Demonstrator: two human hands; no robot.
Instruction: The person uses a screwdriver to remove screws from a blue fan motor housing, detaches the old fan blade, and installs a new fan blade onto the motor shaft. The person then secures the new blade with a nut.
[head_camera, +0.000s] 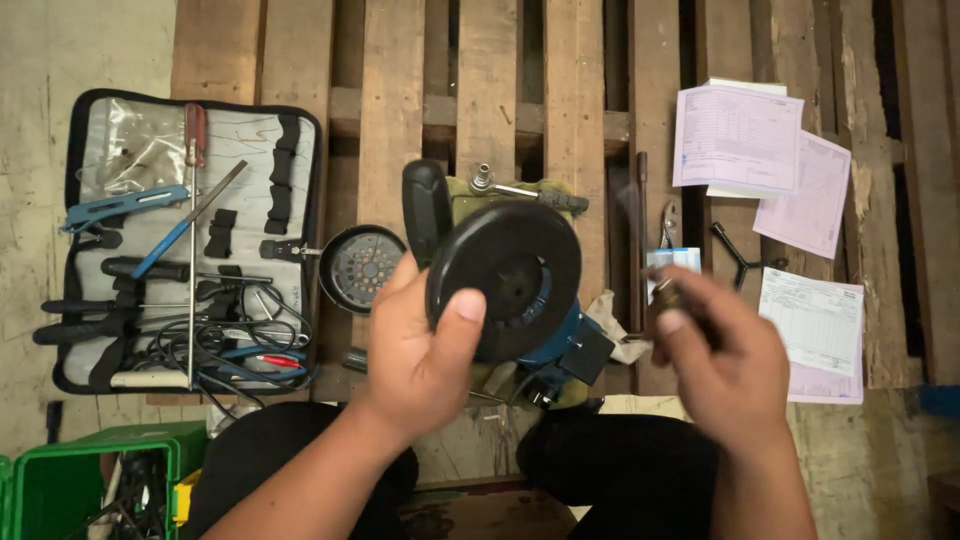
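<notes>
The left hand (420, 350) had its grip closed on a black round cover (505, 278), held up above the blue power tool (555, 345) near the pallet's (575, 100) front edge. The right hand (725, 355), blurred, pinched a small dark part (668, 295) beside it. An open tool case (190, 240) lay over the pallet's left edge, with pink forms (780, 180) toward its right.

Round black disc cover (505, 280) — held upright, face toward camera; small dark part (668, 297) — blurred, pinched at fingertips.

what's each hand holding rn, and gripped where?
Left hand: black round guard of the power tool, thumb on its face at the lower left rim. Right hand: a small dark part at the fingertips, too blurred to identify.
</notes>
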